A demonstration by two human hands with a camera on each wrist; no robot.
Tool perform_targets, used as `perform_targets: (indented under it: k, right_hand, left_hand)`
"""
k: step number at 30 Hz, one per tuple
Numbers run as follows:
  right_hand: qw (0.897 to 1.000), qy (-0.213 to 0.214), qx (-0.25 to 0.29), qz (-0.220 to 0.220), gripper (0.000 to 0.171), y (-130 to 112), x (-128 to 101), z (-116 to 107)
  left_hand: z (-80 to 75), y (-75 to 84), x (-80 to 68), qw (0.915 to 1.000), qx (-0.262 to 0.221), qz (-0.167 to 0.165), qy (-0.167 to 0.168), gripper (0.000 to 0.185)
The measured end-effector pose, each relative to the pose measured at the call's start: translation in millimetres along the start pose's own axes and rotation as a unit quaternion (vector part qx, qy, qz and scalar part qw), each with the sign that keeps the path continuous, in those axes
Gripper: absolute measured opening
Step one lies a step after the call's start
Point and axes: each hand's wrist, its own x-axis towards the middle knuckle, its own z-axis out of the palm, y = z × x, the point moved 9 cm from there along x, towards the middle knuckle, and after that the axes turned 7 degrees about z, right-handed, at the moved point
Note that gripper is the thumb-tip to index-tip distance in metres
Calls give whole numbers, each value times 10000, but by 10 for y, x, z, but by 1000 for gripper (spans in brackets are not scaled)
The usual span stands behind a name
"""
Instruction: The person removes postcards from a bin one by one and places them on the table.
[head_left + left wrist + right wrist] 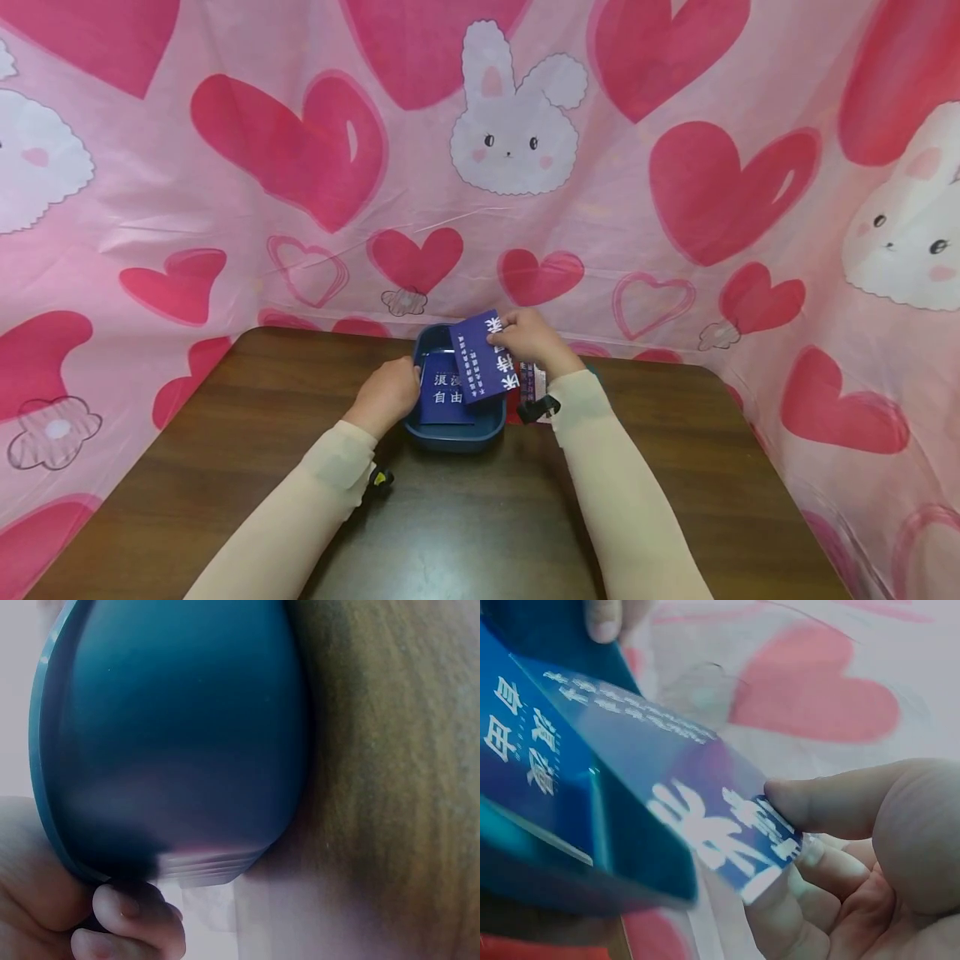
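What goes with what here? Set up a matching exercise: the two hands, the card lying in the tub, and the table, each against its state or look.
1. left hand
2. right hand
3. flat card
4. table

a. dark brown wood
b. lies inside the blue tub
c. pinches a purple card above the tub
d. grips the tub's rim

Pairs: 1-d, 2-c, 3-b, 4-a
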Motion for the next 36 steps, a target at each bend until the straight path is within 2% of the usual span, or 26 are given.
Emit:
perform_targets:
  k: [7,16,23,30,36]
  right_hand:
    - [9967,46,786,189,24,396,-63,-414]
    - [9939,588,698,612,47,886,-263,-1022]
    - [9922,307,957,744,52,1132,-349,-1194]
    - [9920,159,764,995,82,1412,-440,-1334]
    - [9912,154,563,1185,73,1636,-423,-1357]
  left_hand:
    - [18,5,-2,10000,12,-46,-17,43]
    - [58,12,9,9999,-110,-3,-92,44]
    - [27,-18,27,10000,-20,48,1,44]
    - [36,-29,17,10000,-71,-1,-55,45]
    - [35,-31,13,9999,-77,-23,-84,46]
